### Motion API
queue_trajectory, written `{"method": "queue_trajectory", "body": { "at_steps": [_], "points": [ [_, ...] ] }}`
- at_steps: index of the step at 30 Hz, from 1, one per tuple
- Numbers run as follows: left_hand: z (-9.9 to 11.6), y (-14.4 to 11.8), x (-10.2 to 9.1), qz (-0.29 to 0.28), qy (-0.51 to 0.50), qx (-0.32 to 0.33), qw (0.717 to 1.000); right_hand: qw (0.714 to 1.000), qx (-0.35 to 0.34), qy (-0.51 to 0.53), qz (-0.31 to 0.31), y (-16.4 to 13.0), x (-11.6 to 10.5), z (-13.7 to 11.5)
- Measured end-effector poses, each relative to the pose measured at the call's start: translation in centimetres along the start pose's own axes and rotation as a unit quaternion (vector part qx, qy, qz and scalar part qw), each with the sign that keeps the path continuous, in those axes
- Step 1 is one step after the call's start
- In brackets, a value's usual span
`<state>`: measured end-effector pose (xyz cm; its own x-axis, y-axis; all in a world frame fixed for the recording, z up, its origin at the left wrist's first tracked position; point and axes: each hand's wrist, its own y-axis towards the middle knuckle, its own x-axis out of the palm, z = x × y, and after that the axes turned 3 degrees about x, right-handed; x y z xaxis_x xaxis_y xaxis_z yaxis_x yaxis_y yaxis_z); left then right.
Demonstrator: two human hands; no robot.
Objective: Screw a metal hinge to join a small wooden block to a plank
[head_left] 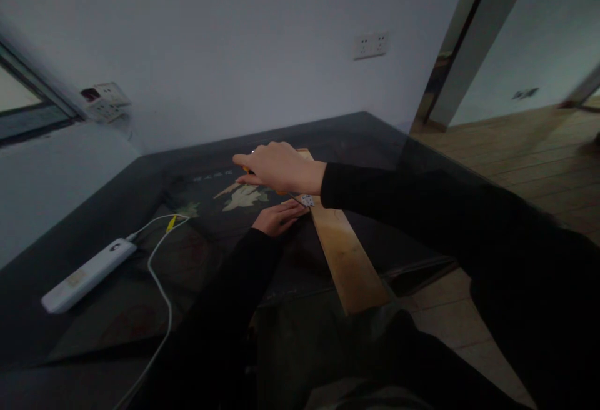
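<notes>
My right hand is closed round the orange handle of a screwdriver, much of which the hand hides. Its thin shaft slants down to a small silvery metal hinge with dark holes. That hinge lies at the left edge of a long wooden board. Below, my left hand presses its fingers together against the hinge and the board's edge. The board's far end shows just behind my right wrist, and its near end sticks out past the table edge over my lap.
A dark table with a leaf-like print carries everything. On its left lies a white power strip, its white cable running toward me with a yellow tag. Sockets are on the wall behind; wooden floor is at right.
</notes>
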<state>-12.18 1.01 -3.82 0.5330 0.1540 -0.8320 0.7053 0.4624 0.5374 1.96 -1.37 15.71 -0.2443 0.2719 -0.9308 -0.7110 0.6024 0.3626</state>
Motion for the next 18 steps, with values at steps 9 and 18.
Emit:
{"method": "queue_trajectory", "body": {
  "at_steps": [9,18],
  "points": [
    [0.01,-0.06,0.04,-0.010,0.004,-0.013,1.000,0.998,-0.031,0.026,-0.037,-0.39,-0.80,-0.52],
    [0.29,0.18,-0.15,-0.013,-0.015,-0.022,1.000,1.000,-0.001,0.027,0.008,-0.39,-0.54,0.45]
  ]
}}
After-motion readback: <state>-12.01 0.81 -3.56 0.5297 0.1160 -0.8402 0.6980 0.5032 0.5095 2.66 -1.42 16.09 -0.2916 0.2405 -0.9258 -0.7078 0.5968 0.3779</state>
